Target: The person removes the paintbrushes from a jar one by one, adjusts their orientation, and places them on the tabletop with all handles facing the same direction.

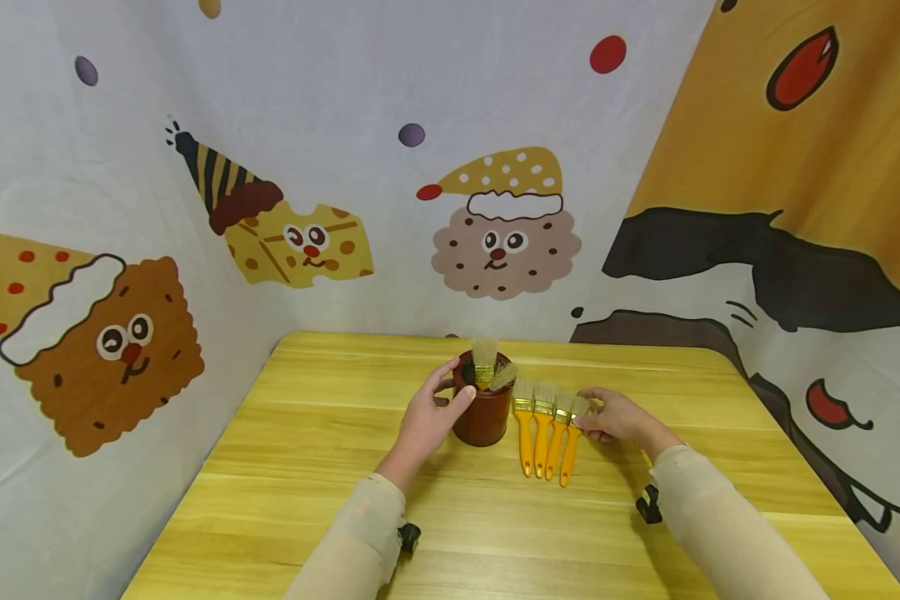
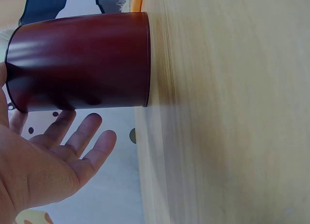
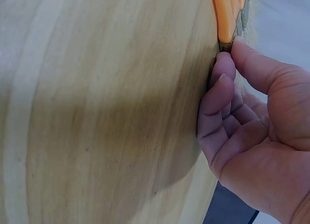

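Note:
A dark red cup (image 1: pixel 483 418) stands on the wooden table (image 1: pixel 307 433) with a few bristle brushes (image 1: pixel 486 360) upright in it. My left hand (image 1: pixel 433 410) is against the cup's left side. In the left wrist view the left hand (image 2: pixel 53 161) lies beside the cup (image 2: pixel 82 64) with its fingers straight and spread. Several yellow-handled brushes (image 1: pixel 542 433) lie side by side just right of the cup. My right hand (image 1: pixel 607 417) pinches the rightmost brush (image 1: pixel 572 446) near its ferrule. In the right wrist view, thumb and fingertips (image 3: pixel 224 71) close on the orange handle (image 3: pixel 224 16).
Printed cartoon cloth walls enclose the table on the left, back and right. Bare tabletop (image 1: pixel 495 533) lies between my forearms and out to both sides. Small black straps sit at my wrists.

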